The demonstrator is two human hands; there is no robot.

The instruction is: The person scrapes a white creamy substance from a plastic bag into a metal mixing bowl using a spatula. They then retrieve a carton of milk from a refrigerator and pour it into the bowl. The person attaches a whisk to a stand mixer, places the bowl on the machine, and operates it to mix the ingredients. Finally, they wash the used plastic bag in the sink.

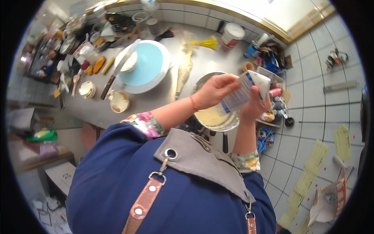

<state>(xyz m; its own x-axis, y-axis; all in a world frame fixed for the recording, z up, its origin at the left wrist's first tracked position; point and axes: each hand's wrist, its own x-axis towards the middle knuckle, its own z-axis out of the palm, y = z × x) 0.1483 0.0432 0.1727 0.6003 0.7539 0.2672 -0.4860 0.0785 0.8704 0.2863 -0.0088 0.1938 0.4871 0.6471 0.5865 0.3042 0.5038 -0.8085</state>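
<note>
A white carton with blue bands and print [240, 93] is tilted above a metal mixing bowl [201, 118]. My left hand [216, 88] pinches the carton's near left edge with thumb and fingers. Around its right side is my right hand [256, 105], the thumb pressed on the printed face. Pale yellow cream or batter [211, 117] lies in the bowl and smears its inner wall. The carton and hands hide part of the bowl. I cannot tell whether anything flows from the carton.
Left of the bowl lies a filled piping bag [184, 68]. A blue-topped turntable [146, 64] carries a cream-filled bowl with a long spatula [119, 70] across it. Two small cream tubs [119, 102] stand nearer me. A white bucket [233, 35] stands by the back wall; bottles [279, 106] crowd the right.
</note>
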